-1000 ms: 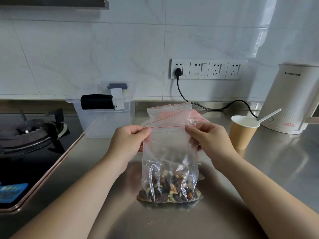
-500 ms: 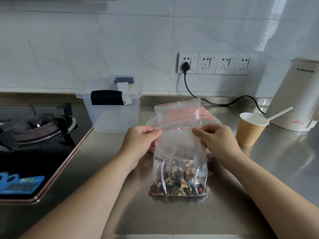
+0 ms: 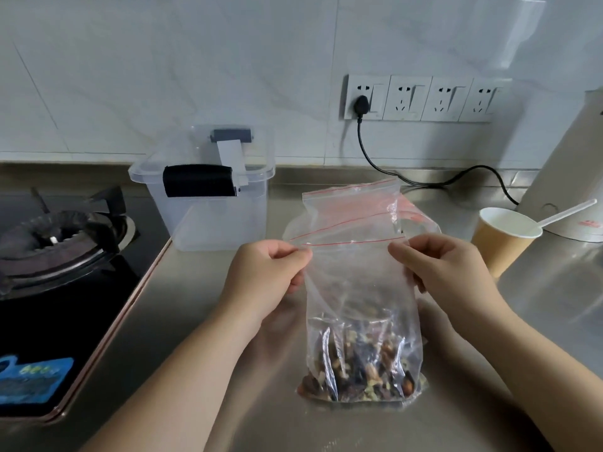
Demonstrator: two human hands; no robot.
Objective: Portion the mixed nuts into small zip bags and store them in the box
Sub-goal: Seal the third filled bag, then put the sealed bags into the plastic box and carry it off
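Sealing step: left hand [image 3: 266,275] and right hand [image 3: 447,272] pinch the zip bag [image 3: 355,288] of nuts [image 3: 359,370] at its strip; next, press it closed, then move it to the box [image 3: 208,203].

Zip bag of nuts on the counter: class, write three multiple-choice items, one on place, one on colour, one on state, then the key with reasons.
1. Where is the clear box?
A. beside the stove
B. right of the cup
C. under the sockets

2. What colour is the zip bag seal line?
A. blue
B. red
C. green

3. How is the bag held?
A. left hand only
B. lying untouched
C. pinched by both hands

Key: A, it stands next to the stove; B, red line across the top; C, left hand and right hand pinch its upper edges.
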